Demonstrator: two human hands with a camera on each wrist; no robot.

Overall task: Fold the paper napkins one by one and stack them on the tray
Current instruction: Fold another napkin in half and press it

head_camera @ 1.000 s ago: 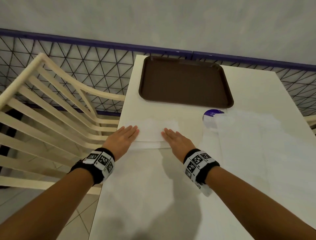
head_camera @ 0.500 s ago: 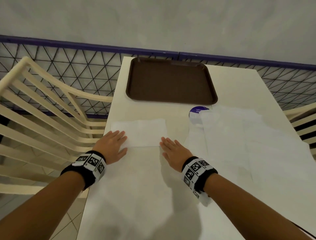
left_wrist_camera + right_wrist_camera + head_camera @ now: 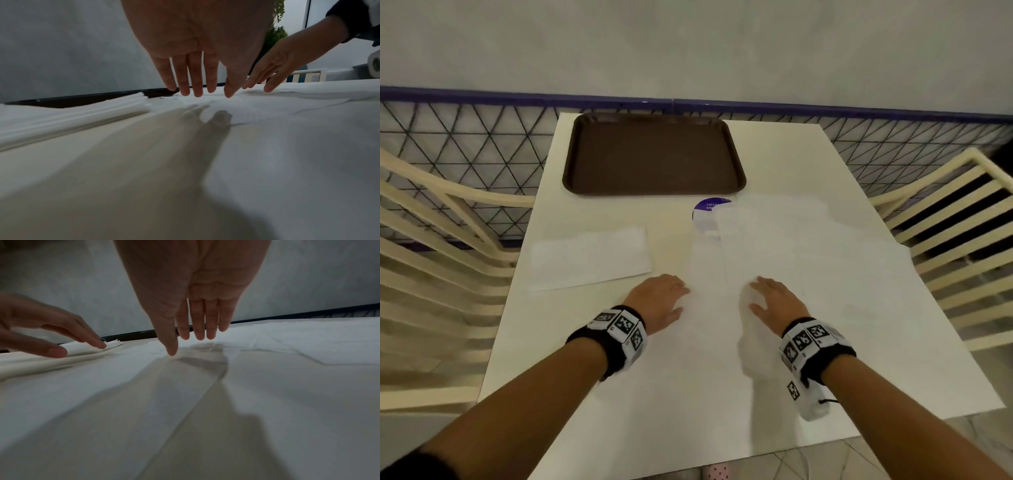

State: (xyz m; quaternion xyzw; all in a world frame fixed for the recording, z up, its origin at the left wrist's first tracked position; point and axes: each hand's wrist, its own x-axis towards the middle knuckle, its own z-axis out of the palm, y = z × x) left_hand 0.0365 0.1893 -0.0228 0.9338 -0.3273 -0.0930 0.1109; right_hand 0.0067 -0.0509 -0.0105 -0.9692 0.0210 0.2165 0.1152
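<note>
White table (image 3: 599, 377), brown tray (image 3: 654, 154) at its far edge, folded napkin (image 3: 589, 257) near left, unfolded napkins (image 3: 825, 274) overlapping at right, partly covering a purple sticker (image 3: 709, 205)

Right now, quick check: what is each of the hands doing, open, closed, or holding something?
Left hand: open, fingers straight, holding nothing, beside the folded napkin.
Right hand: open, fingers straight, low over the unfolded napkins, holding nothing.

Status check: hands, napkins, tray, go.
Left hand and right hand open, holding nothing. Folded napkin on table, tray bare. Nothing in the way.
</note>
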